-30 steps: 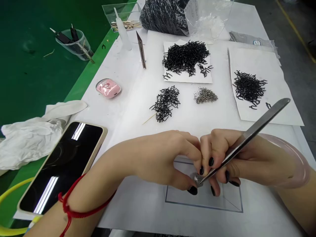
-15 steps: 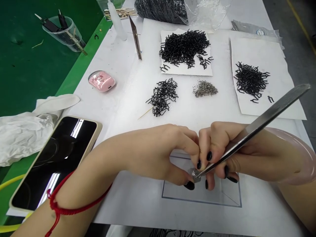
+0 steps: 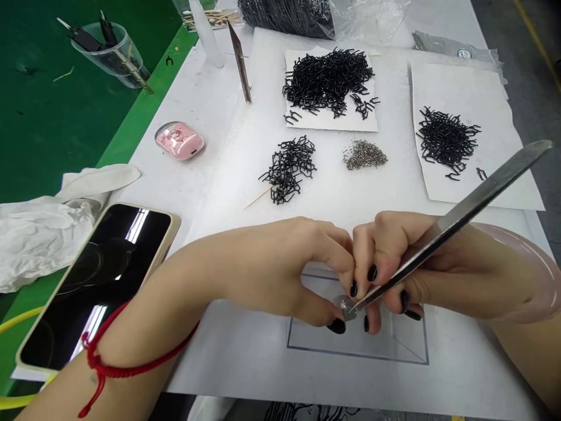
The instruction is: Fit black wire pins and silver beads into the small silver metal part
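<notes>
My left hand (image 3: 280,269) is curled, pinching a small shiny grey piece (image 3: 343,305) between thumb and fingertips over a clear square plate (image 3: 394,348). Pressed against it, my right hand (image 3: 421,269) grips long steel tweezers (image 3: 460,216) whose tips touch that piece. A red cord circles my left wrist; a pink bangle sits on my right wrist. Beyond the hands lie a loose heap of black wire clips (image 3: 289,166) and a small mound of tiny silver parts (image 3: 364,155).
Two white sheets carry more black clips (image 3: 326,79) (image 3: 446,140). A phone (image 3: 96,280) lies at left beside crumpled white cloth (image 3: 39,234). A pink earbud case (image 3: 179,140), a plastic cup of tools (image 3: 105,52) and a bag of clips (image 3: 284,14) stand farther back.
Both hands stay together on the small piece; the view has tilted a little, and the tweezers' far end has risen slightly.
</notes>
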Action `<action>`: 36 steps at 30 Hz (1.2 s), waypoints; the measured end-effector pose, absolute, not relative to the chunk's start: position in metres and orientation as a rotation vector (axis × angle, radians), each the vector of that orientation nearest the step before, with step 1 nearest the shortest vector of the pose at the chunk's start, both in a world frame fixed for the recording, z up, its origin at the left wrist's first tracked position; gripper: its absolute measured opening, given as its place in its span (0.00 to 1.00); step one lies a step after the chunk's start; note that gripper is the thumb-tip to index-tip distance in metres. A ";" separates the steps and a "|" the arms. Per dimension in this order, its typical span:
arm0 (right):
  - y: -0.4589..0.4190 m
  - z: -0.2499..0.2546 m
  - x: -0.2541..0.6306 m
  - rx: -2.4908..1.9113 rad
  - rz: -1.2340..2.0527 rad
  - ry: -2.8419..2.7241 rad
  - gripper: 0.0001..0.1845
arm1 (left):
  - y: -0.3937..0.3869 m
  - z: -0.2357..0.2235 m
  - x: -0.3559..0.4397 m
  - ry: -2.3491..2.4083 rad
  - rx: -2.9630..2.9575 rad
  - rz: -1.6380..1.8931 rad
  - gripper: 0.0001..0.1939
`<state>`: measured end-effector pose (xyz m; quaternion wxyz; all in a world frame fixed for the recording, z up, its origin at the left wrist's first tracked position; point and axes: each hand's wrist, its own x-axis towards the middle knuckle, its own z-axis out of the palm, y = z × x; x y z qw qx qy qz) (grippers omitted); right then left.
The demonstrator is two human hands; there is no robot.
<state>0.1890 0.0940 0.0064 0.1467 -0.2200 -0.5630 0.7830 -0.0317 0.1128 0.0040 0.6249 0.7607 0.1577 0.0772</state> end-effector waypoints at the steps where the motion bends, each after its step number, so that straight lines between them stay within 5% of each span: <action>1: 0.094 0.006 0.189 -0.634 2.251 -1.630 0.09 | 0.113 0.004 -0.032 0.357 1.741 0.183 0.08; 24: 0.094 0.006 0.193 -0.554 2.234 -1.596 0.04 | 0.111 0.003 -0.033 0.369 1.718 0.176 0.08; 32: 0.125 -0.005 0.202 -1.162 1.199 -1.352 0.07 | 0.110 0.003 -0.034 0.450 1.783 0.172 0.11; 36: 0.138 -0.020 0.204 -1.353 1.035 -1.327 0.09 | 0.110 0.002 -0.035 0.452 1.814 0.159 0.13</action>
